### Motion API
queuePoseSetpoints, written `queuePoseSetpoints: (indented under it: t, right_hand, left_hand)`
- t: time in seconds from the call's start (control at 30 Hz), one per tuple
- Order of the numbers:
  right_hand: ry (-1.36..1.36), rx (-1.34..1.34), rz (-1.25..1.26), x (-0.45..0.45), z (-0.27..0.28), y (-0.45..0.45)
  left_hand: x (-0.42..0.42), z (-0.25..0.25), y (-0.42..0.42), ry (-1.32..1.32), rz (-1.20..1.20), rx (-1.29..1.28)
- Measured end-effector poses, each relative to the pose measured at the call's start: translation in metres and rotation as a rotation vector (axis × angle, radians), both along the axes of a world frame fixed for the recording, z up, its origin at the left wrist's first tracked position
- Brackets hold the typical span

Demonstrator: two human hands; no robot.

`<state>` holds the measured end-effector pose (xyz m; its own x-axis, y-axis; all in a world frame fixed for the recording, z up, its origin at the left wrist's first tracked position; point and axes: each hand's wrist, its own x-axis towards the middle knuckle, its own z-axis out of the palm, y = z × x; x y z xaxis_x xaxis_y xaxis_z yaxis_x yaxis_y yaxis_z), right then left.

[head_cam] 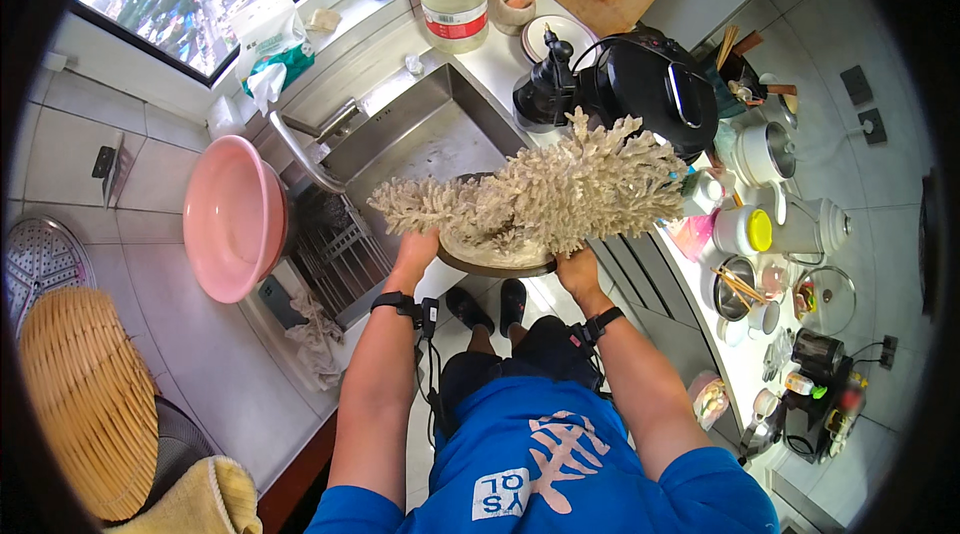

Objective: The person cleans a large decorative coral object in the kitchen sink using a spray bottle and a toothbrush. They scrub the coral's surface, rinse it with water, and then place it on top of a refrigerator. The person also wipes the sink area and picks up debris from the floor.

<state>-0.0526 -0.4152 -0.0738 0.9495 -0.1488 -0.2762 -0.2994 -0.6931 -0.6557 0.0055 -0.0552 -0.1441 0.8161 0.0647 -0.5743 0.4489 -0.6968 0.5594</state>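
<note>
A large branching piece of pale coral (555,189) stands on a round base with a dark rim (495,269). Both my hands carry it in front of me at the near edge of the stainless steel sink (420,136). My left hand (417,255) grips the left side of the base. On the opposite side, my right hand (579,273) holds the rim, its fingertips partly hidden under the coral. The coral's branches cover the right part of the sink from view. A curved metal faucet (307,151) reaches over the sink's left side.
Left of the sink, a pink plastic basin (232,219) leans by a wire rack (337,241). A black spray bottle (546,83) and a black rice cooker (649,91) stand just beyond the coral. Jars, pots and cups crowd the right counter (720,309).
</note>
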Motion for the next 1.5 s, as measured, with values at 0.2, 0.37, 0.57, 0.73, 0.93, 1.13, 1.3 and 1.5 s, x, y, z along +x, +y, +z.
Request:
queuePoseSetpoints:
  t: [0.2,0.37,0.57,0.73,0.93,1.13,1.3,1.5]
  right_hand:
    - [0.15,0.75,-0.335,-0.007,-0.024,-0.017]
    - [0.317,1.241,-0.559,0.003,-0.029,-0.015]
    - [0.141,1.093,-0.27,-0.008,-0.084,-0.014]
    - [-0.058,0.277,0.16,-0.018,-0.119,-0.025]
    - [-0.003,0.533,-0.015,-0.026,0.003,-0.016]
    - [-0.046,0.703,-0.015,-0.07,-0.024,-0.058]
    - [0.096,1.151,-0.333,-0.107,0.025,-0.056]
    - [-0.054,1.236,-0.535,-0.185,0.037,-0.075]
  left_hand:
    - [0.009,-0.006,0.002,-0.115,-0.51,0.271]
    - [-0.01,-0.063,0.028,-0.296,-0.576,0.305]
    - [-0.006,-0.095,0.021,-0.349,-0.206,-0.403]
    - [-0.011,-0.056,-0.011,-0.261,0.284,-0.854]
    - [-0.037,0.087,-0.039,0.076,0.689,-1.212]
    - [-0.111,0.005,-0.037,-0.25,0.215,-0.914]
    - [-0.152,-0.018,-0.046,-0.389,0.116,-0.794]
    - [-0.157,0.128,-0.103,-0.042,0.468,-1.15]
